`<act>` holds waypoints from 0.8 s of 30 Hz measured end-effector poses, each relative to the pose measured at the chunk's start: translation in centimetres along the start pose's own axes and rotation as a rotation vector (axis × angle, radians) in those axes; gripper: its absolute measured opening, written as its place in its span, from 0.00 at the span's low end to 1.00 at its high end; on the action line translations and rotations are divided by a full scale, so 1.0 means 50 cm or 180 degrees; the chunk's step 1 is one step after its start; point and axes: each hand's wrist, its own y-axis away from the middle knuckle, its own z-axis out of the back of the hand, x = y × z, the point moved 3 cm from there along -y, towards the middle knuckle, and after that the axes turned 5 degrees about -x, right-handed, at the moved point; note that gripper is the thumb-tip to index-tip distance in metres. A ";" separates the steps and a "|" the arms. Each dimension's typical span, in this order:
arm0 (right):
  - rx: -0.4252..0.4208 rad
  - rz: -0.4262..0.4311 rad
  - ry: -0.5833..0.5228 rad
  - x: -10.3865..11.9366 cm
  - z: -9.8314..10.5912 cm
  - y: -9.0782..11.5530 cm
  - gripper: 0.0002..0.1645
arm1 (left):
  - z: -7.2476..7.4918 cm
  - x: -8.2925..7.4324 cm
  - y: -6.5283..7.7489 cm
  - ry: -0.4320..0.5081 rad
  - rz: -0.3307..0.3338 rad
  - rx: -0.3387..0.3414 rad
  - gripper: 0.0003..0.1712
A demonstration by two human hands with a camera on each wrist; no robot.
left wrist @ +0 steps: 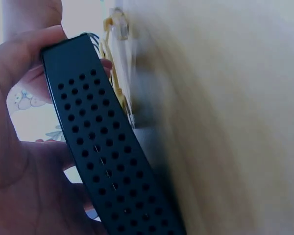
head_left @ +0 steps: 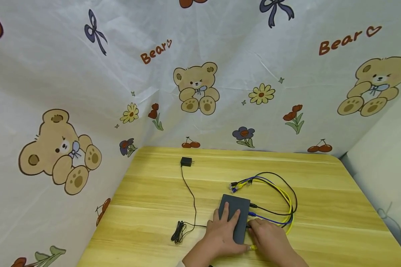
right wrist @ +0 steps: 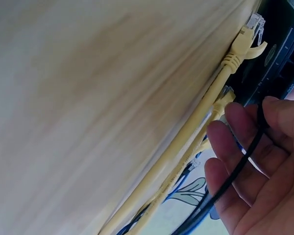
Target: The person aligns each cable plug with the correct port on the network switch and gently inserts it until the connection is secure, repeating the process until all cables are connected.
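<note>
A black network switch (head_left: pixel 237 204) lies flat on the table, ports facing right. My left hand (head_left: pixel 222 235) rests on its top with fingers spread, the thumb along its near edge. In the left wrist view, the perforated side of the switch (left wrist: pixel 98 127) shows beside that hand. At the port side, my right hand (head_left: pixel 270 237) pinches a black network cable (right wrist: pixel 242 159) close to its plug, between thumb and index finger. Another black cable (head_left: pixel 270 211) and a blue cable (head_left: pixel 270 220) run into ports. A yellow cable's plug (right wrist: pixel 242 41) lies loose by the switch's front.
A black power adapter (head_left: pixel 186 161) lies farther back on the left, and its thin cord runs to a tied bundle (head_left: pixel 178 233) and toward the switch. Looped yellow, blue and black cables (head_left: pixel 289 200) lie right of the switch, several loose plugs (head_left: pixel 237 186) behind it.
</note>
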 end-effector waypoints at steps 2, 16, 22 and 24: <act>-0.0009 0.0016 0.0014 0.000 0.001 0.000 0.07 | -0.002 0.000 0.006 -0.0033 -0.0005 0.0021 0.62; -0.0572 0.0362 -0.0180 0.002 0.017 0.002 0.13 | 0.002 -0.009 0.005 0.0029 0.0050 -0.0179 0.59; -0.0921 0.0859 -0.0522 0.016 0.040 0.020 0.14 | 0.005 -0.005 0.005 0.0161 0.0076 -0.0231 0.57; -0.0711 0.0891 -0.0504 0.018 0.042 0.028 0.14 | 0.006 -0.002 0.004 0.0210 0.0091 -0.0224 0.57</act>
